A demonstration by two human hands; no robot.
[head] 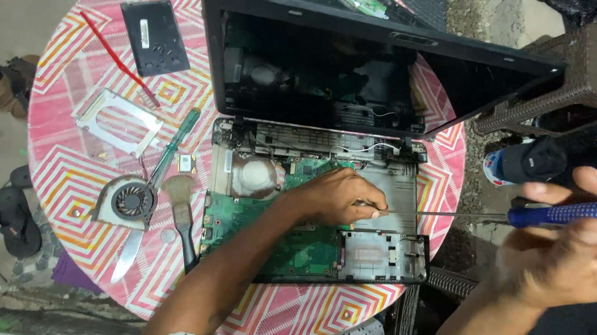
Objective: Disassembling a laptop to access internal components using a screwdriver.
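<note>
The right grip [580, 249] clasps a ribbed blue screwdriver [577, 215]; the left grip [335, 197] presses flat, fingers curled, on the green motherboard [244, 214].

The left hand [337, 194] hides the screwdriver [577, 214] tip; the right hand [580, 249] is cut off at the picture's edge.

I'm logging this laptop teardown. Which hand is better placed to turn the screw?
Right hand: it grips the blue-handled screwdriver, whose shaft reaches the open laptop base. Left hand rests at the tip, likely steadying.
</note>
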